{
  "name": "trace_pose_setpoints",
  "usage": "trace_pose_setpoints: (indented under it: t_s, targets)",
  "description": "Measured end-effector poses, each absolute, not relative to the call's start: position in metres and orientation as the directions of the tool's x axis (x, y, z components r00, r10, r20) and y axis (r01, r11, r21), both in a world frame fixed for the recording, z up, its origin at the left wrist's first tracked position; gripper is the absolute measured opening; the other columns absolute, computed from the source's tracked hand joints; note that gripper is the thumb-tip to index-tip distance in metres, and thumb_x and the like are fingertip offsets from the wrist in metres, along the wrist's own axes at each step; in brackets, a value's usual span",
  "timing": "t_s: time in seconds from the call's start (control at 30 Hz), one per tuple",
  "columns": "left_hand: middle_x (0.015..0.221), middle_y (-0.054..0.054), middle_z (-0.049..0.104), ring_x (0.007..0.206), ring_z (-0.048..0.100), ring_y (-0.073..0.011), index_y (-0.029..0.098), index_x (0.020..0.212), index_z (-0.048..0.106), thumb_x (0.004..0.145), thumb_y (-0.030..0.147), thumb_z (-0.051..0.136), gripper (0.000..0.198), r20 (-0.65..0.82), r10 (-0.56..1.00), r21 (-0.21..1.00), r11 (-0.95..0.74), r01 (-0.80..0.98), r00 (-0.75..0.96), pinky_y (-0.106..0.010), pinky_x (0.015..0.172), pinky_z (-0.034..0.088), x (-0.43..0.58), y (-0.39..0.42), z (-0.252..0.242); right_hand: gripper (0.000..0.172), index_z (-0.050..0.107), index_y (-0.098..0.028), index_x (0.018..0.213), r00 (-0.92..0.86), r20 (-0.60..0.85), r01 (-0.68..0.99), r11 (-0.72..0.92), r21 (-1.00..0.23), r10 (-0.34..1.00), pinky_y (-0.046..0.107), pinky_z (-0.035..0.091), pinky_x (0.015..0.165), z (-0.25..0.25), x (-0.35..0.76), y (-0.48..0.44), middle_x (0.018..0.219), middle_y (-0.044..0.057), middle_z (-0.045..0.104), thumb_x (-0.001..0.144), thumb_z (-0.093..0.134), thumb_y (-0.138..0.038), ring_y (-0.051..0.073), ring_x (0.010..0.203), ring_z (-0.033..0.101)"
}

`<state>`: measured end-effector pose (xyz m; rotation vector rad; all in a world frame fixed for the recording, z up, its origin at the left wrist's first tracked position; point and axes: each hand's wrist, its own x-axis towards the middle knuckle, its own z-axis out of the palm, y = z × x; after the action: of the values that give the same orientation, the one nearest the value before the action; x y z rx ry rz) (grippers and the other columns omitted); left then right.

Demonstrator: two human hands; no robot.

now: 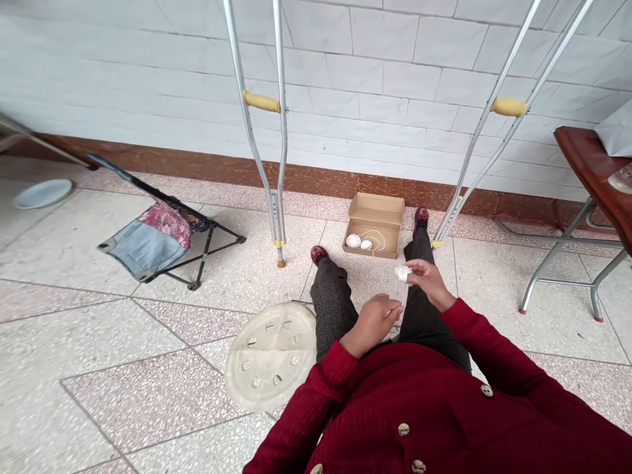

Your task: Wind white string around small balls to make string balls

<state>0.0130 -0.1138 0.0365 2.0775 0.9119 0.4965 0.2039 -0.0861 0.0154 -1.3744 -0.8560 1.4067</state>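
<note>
Two red sleeves (332, 376) nearest us. Our left hand (374, 324) is pinched on a white thread (406, 297); our right hand (428, 282), a bit farther out, has its fingers closed on a small white yarn ball (402, 274), thread running from the ball down to the left. Hands apart from each other, ball in the air above our dark trousers (336, 306). Beside our left leg, a round pale disc (269, 359) lies flat on the floor (148, 382). Past our feet, near the floor's wall-side edge, we see an open cardboard box (376, 213): two yarn balls (353, 241) side by side by its near left corner, loose cord (380, 241) toward the right. Folding stool (160, 234) off left. At right, brown desk (590, 158), white bag (617, 131) at its far edge. Two crutches (261, 102) stand upright, one each side of the box, tiled wall (385, 39) behind.
</note>
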Motion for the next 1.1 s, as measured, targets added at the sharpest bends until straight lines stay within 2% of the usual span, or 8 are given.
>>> trace_pose_setpoints:
  t_s: [0.17, 0.33, 0.47, 0.6, 0.7, 0.83, 0.97, 1.1]
  targets:
    - [0.069, 0.002, 0.065, 0.069, 0.058, -0.0133, 0.019, 0.070, 0.061, 0.095, 0.024, 0.044, 0.030, 0.162, 0.761, 0.711, -0.531, 0.461, 0.628, -0.037, 0.106, 0.031, -0.001, -0.087, 0.047, 0.030, 0.069, -0.017, 0.080, -0.124, -0.343, -0.087, -0.354, -0.931, 0.931, 0.020, 0.044, 0.047, 0.007, 0.189, -0.115, 0.067, -0.003, 0.063, 0.051, 0.072, -0.009, 0.010, 0.056, 0.053]
    - [0.068, 0.004, 0.066, 0.066, 0.059, -0.0123, 0.019, 0.071, 0.064, 0.093, 0.022, 0.046, 0.029, 0.143, 0.807, 0.819, -0.421, 0.389, 0.573, -0.035, 0.105, 0.033, 0.006, -0.074, 0.034, 0.029, 0.069, -0.019, 0.094, -0.313, -0.367, -0.261, -0.451, -0.854, 0.876, 0.020, 0.048, 0.054, 0.035, 0.194, -0.131, 0.083, 0.000, 0.066, 0.066, 0.074, -0.016, 0.011, 0.067, 0.058]
    - [0.067, 0.001, 0.066, 0.073, 0.060, -0.0156, 0.018, 0.064, 0.064, 0.091, 0.019, 0.044, 0.033, 0.069, 0.834, 0.864, -0.325, 0.385, 0.547, -0.030, 0.091, 0.042, 0.017, -0.085, 0.020, 0.040, 0.066, -0.024, 0.105, -0.290, -0.390, -0.395, -0.481, -0.783, 0.874, 0.021, 0.050, 0.059, 0.048, 0.199, -0.128, 0.086, 0.000, 0.067, 0.067, 0.076, -0.018, 0.012, 0.071, 0.060]
    - [0.067, -0.001, 0.063, 0.072, 0.059, -0.0161, 0.017, 0.059, 0.061, 0.092, 0.025, 0.045, 0.038, -0.015, 0.825, 0.844, -0.293, 0.450, 0.564, -0.025, 0.076, 0.044, 0.013, -0.102, 0.011, 0.044, 0.067, -0.025, 0.109, -0.207, -0.416, -0.398, -0.464, -0.791, 0.886, 0.021, 0.051, 0.065, 0.049, 0.199, -0.118, 0.095, 0.001, 0.068, 0.067, 0.076, -0.021, 0.012, 0.076, 0.061]
    - [0.058, 0.002, 0.058, 0.067, 0.057, -0.0144, 0.018, 0.056, 0.058, 0.093, 0.023, 0.045, 0.039, -0.056, 0.768, 0.798, -0.350, 0.491, 0.638, -0.026, 0.084, 0.043, 0.010, -0.115, 0.010, 0.034, 0.070, -0.022, 0.098, -0.051, -0.409, -0.306, -0.404, -0.862, 0.911, 0.023, 0.052, 0.064, 0.038, 0.199, -0.107, 0.095, 0.001, 0.068, 0.064, 0.074, -0.022, 0.013, 0.076, 0.061]
    - [0.055, 0.002, 0.057, 0.060, 0.056, -0.0133, 0.019, 0.059, 0.058, 0.094, 0.020, 0.044, 0.038, -0.024, 0.694, 0.716, -0.491, 0.497, 0.720, -0.030, 0.096, 0.039, 0.013, -0.121, 0.021, 0.028, 0.068, -0.021, 0.087, 0.096, -0.379, -0.217, -0.353, -0.910, 0.920, 0.022, 0.050, 0.055, 0.011, 0.197, -0.100, 0.075, -0.003, 0.065, 0.059, 0.071, -0.018, 0.010, 0.062, 0.056]
    - [0.070, -0.001, 0.066, 0.071, 0.060, -0.0154, 0.019, 0.073, 0.064, 0.095, 0.020, 0.045, 0.029, 0.120, 0.682, 0.615, -0.622, 0.485, 0.722, -0.036, 0.102, 0.036, 0.015, -0.106, 0.041, 0.028, 0.069, -0.019, 0.080, 0.036, -0.392, -0.172, -0.381, -0.908, 0.919, 0.020, 0.045, 0.046, -0.005, 0.187, -0.115, 0.064, -0.006, 0.060, 0.052, 0.070, -0.012, 0.008, 0.051, 0.049]
    - [0.075, -0.001, 0.067, 0.076, 0.061, -0.0163, 0.018, 0.077, 0.065, 0.096, 0.022, 0.046, 0.027, 0.217, 0.713, 0.570, -0.647, 0.506, 0.667, -0.041, 0.107, 0.030, 0.009, -0.080, 0.048, 0.027, 0.070, -0.018, 0.084, -0.047, -0.434, -0.188, -0.435, -0.881, 0.900, 0.022, 0.048, 0.051, 0.008, 0.183, -0.137, 0.070, -0.003, 0.063, 0.057, 0.071, -0.016, 0.010, 0.056, 0.055]
